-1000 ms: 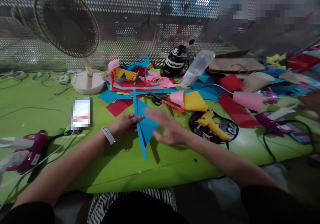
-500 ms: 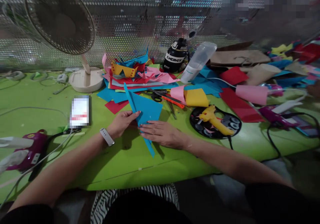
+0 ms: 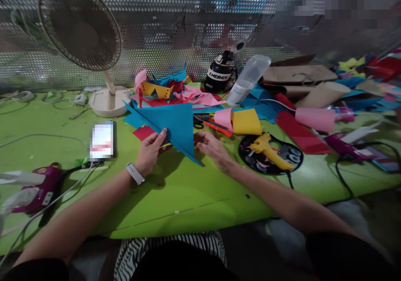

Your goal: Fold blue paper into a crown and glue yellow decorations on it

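Note:
A folded sheet of blue paper, roughly triangular with a narrow fold along its lower slanted edge, is raised above the green table. My left hand, with a watch band at its wrist, pinches that folded edge near its middle, thumb on top. My right hand is just right of the paper, its fingers bent and apart; at most the fingertips are at the paper's right edge, and contact cannot be made out. Behind the blue sheet lie a red paper piece and black-handled scissors, partly covered.
A yellow glue gun lies on a black tray to the right. Farther back stand a fan, a black bottle and a tilted clear bottle among coloured papers. At left are a phone and a purple power strip with cables.
The blue paper has been lifted and turned, its folded edge now slanting less steeply. My right hand has come off its face and moved right. My left hand still pinches the fold.

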The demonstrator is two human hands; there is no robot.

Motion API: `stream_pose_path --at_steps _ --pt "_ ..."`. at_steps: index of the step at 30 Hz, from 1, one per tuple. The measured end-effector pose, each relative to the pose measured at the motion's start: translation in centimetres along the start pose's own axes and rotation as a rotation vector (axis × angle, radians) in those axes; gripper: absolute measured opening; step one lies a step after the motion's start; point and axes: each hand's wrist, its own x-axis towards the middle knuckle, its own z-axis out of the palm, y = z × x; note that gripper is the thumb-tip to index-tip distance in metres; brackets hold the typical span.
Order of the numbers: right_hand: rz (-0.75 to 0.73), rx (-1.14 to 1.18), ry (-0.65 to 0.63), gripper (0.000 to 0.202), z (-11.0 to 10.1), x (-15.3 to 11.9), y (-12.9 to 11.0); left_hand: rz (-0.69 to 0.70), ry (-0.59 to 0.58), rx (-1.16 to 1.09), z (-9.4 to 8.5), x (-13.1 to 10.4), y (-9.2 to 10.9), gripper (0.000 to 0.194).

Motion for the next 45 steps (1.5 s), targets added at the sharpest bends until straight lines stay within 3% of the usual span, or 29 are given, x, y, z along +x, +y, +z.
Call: stream_pose_path --at_steps 3,5,11,14,16,18,19,20,22,24,26,31,38,42,45 --pt "0.117 0.133 -0.184 0.047 0.7 0.3 0.1 0.006 -0.01 -0.013 0.3 -0.3 -0.5 0.043" --pt "0.127 0.153 -0.2 0.044 0.8 0.3 0.2 0.04 -0.058 0.031 0.3 -0.4 -0.5 0.039" --pt "-0.033 0.062 0.008 0.026 -0.2 0.8 0.9 0.274 -0.123 0.229 0.3 -0.7 1.7 0.036" --pt "-0.102 0.028 0.064 0.03 -0.5 1.1 1.7 0.174 -0.172 0.23 0.3 -0.9 2.7 0.039" --pt "-0.287 -0.129 0.21 0.034 -0.8 1.1 1.7 0.06 -0.176 0.189 0.3 -1.0 2.8 0.04" --pt "-0.603 -0.427 0.352 0.046 -1.0 0.8 1.3 -0.028 -0.153 0.151 0.3 -1.0 2.4 0.041" --pt "-0.771 -0.596 0.354 0.051 -1.1 0.6 0.9 -0.057 -0.142 0.149 0.3 -1.0 2.1 0.041" --pt "-0.911 -0.758 0.291 0.052 -1.1 0.3 0.5 -0.079 -0.139 0.157 0.3 -1.0 1.8 0.041" --pt "-1.067 -1.015 0.048 0.047 -1.0 -0.3 -0.3 -0.114 -0.164 0.183 0.4 -1.1 1.1 0.041" --pt "-1.101 -1.152 -0.192 0.043 -0.7 -0.8 -0.8 -0.141 -0.203 0.187 0.6 -1.3 0.6 0.045" --pt "-1.141 -1.152 -0.301 0.039 -0.3 -1.0 -0.8 -0.155 -0.224 0.167 0.9 -1.5 0.3 0.046" --pt "-1.209 -1.054 -0.327 0.031 0.2 -1.0 -0.2 -0.157 -0.136 0.081 1.1 -2.0 0.5 0.044" --pt "-1.16 -1.032 -0.513 0.033 0.2 -1.2 -0.5 -0.102 -0.091 0.053 0.7 -1.4 0.2 0.046" --pt "-1.068 -0.896 -0.57 0.036 0.2 -1.4 0.0 -0.051 -0.08 0.069 0.6 -1.4 -0.2 0.044" --pt "-0.889 -0.744 -0.539 0.032 0.5 -1.5 0.3 -0.01 -0.111 0.09 0.7 -1.6 -0.4 0.043"
